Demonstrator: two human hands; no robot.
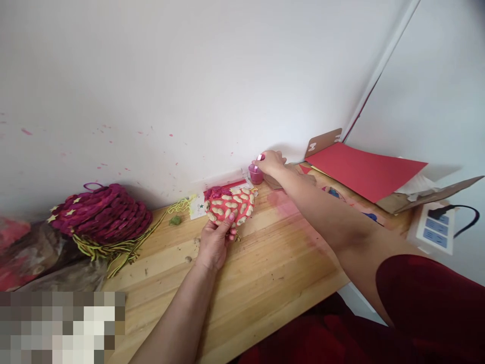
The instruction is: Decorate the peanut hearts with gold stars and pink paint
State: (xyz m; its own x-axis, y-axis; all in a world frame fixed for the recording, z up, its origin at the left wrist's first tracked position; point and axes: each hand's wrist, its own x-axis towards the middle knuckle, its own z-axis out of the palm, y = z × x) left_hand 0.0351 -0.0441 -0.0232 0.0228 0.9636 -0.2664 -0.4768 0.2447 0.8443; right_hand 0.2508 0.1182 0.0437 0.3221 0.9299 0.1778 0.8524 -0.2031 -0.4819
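My left hand [216, 241] grips the lower edge of a red craft piece [229, 205] covered with peanuts in their shells, thumb on top. Peanuts at its upper left are coated in magenta paint; the others are bare. Beside the wall, my right hand [271, 163] is closed on a white-handled paintbrush [258, 163]. The brush's lower end is inside a small clear cup [255, 174] of purple-pink paint, so its tip is hidden. White paper with a red strip [197, 206] lies partly behind the craft piece.
At left are a large magenta shell-covered craft piece [113, 215] with yellow-green yarn [127, 250] and plastic bags [41, 247]. A green clump [175, 220] lies on the wooden table [242, 283]. To the right are red paper [367, 169], cardboard [409, 199] and a white power strip [435, 230].
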